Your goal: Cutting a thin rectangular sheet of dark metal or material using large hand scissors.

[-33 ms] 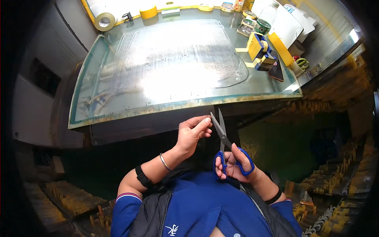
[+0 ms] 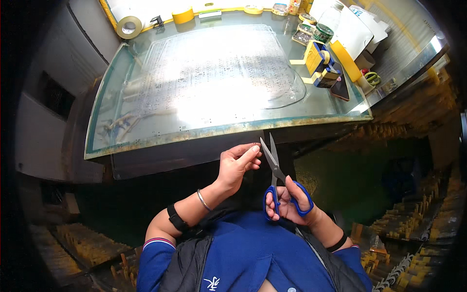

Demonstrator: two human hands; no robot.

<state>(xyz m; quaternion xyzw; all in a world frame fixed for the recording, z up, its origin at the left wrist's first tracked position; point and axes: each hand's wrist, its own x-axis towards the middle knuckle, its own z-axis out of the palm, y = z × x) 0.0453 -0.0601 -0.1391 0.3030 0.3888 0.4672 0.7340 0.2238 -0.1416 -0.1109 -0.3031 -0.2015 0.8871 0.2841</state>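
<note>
Blue handles mark the scissors (image 2: 276, 169), held below the near edge of the glass table (image 2: 155, 127), blades spread and tips directed away from the body. The right hand (image 2: 297, 202) is closed on them: its thumb passes through the right loop, and its fingers are curled about the left one. The left hand (image 2: 236, 163) is raised just beside the left blade tip, thumb and forefinger pressed together, the remaining fingers bent; whether anything lies between them cannot be told. Forearm details: a silver bangle (image 2: 203, 199) and a black strap (image 2: 176, 218) on the left; a black band (image 2: 339, 244) on the right. Clothing: a blue shirt (image 2: 248, 246) under a black vest (image 2: 188, 260). On the table lies a clear printed sheet (image 2: 204, 63), partly washed out by glare. To its right stands a yellow-and-blue tape dispenser (image 2: 316, 61), with a dark phone (image 2: 342, 91) near its base and a glass jar (image 2: 331, 20) farther back. Along the far edge are a beige roll (image 2: 122, 23) and a yellow roll (image 2: 183, 15).
</note>
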